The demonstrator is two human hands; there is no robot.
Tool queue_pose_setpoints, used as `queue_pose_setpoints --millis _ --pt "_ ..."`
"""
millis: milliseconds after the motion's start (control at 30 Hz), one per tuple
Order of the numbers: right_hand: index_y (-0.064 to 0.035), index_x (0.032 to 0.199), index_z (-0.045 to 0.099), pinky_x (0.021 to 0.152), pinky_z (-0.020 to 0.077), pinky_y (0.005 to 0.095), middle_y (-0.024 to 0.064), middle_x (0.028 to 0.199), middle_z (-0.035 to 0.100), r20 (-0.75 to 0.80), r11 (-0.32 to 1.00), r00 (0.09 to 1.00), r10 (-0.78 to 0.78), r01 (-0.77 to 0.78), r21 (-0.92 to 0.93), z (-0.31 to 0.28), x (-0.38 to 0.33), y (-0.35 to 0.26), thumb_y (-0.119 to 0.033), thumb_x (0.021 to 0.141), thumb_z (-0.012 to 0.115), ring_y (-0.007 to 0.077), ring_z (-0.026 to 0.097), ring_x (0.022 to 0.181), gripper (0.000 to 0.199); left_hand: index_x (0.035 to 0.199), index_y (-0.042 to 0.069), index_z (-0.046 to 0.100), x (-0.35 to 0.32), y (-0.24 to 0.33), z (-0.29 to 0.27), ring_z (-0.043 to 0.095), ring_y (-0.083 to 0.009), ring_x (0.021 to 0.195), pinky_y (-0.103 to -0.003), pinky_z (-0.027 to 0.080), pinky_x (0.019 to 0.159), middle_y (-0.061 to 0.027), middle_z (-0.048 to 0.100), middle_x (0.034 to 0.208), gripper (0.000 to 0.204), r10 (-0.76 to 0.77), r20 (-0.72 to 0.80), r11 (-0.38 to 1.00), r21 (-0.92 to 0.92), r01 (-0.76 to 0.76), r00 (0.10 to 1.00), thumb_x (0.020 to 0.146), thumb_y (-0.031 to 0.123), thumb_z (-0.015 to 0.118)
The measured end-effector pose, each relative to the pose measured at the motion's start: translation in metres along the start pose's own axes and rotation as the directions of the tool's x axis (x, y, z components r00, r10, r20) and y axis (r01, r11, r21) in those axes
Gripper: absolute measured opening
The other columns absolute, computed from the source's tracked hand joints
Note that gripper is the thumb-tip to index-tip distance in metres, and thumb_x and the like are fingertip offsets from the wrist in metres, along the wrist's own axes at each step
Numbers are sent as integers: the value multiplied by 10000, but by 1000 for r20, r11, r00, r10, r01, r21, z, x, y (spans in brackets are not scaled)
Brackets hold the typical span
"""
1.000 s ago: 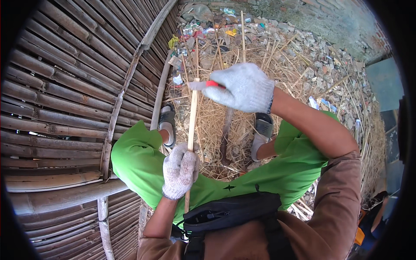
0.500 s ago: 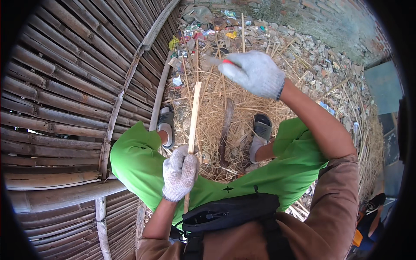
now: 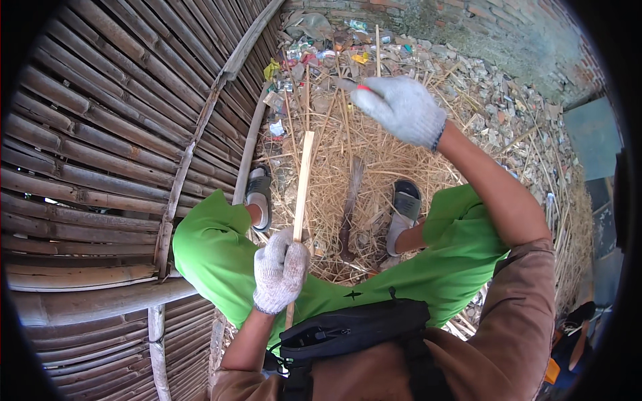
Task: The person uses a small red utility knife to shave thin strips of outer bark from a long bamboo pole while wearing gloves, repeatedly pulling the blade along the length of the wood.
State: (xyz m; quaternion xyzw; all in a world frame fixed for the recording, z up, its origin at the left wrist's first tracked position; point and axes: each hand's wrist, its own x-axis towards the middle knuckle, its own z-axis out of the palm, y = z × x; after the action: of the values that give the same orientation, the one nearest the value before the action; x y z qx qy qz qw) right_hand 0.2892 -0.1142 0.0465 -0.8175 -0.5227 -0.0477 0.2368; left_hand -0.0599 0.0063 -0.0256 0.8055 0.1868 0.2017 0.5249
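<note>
My left hand (image 3: pixel 281 273), in a knitted white glove, is closed around a pale split bamboo strip (image 3: pixel 303 187). The strip points up and away from me, its lower end passing below my fist in front of the green cloth over my legs. Farther off to the right, my gloved right hand (image 3: pixel 404 110) grips a small knife (image 3: pixel 346 84). Its blade points left and a bit of red handle shows; the rest is hidden in the glove. The blade is apart from the strip, beyond its far end.
A machete (image 3: pixel 351 207) with a dark handle lies on the shavings (image 3: pixel 374 154) between my feet. A bamboo slat wall (image 3: pixel 100 154) stands close on my left. Rubble and litter (image 3: pixel 495 100) spread toward a brick wall (image 3: pixel 468 30) at the back.
My right hand with the knife has shifted slightly right and nearer. The strip and my left hand appear a little to the right and lower, as the whole view has shifted a little.
</note>
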Motion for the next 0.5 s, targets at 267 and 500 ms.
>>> queue_pose_setpoints --millis 267,500 --pt "-144 981 745 736 585 553 173 834 737 209 972 949 -235 226 67 18 -16 -57 -612 1068 542 409 747 810 517 1172 6 682 0 -4 -1 615 -118 506 -300 498 514 -31 636 624 255 29 17 998 56 -30 999 1111 230 576" --pt "-157 940 741 722 590 546 163 815 733 181 965 953 -243 257 -56 24 -5 -36 -646 1062 531 390 750 789 546 1167 5 681 6 3 -8 627 -119 515 -309 511 519 -36 659 654 210 1 48 997 82 -4 999 1107 184 588"
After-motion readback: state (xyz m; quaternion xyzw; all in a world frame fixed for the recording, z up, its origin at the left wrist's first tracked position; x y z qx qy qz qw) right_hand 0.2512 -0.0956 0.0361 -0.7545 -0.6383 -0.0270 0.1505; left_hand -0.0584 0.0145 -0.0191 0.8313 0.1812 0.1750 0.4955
